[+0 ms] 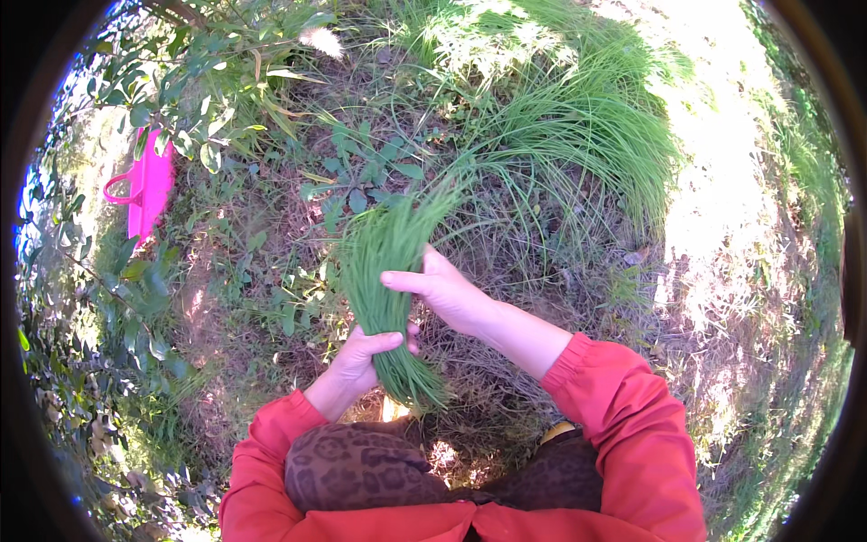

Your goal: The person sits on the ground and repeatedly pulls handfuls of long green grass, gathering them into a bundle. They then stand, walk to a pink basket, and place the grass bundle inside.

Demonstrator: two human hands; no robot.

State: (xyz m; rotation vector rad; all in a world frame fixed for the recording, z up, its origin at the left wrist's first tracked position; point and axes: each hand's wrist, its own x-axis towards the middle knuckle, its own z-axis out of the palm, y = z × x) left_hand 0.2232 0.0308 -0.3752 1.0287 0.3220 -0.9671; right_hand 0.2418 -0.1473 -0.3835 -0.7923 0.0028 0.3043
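A thick bundle of long green grass blades (pixel 386 271) stands between my hands, bent over to the upper right at its top. Near its lower end my left hand (pixel 366 352) is wrapped round it, the thumb across the front. Higher up, my right hand (pixel 433 281) holds the bundle from its right side, thumb in front and the other fingers hidden behind the blades. The cut or lower ends fan out below my left hand, above the ground between my knees. Beyond the bundle lies a large spread of the same long grass (pixel 582 129).
A pink plastic container with a handle (pixel 152 183) lies at the left, partly behind a leafy branch (pixel 156 108). Broad-leaved weeds (pixel 366 169) grow ahead of me. Dry grass covers the ground, with a sunlit strip at the right. My knees in patterned trousers (pixel 359 467) are close below.
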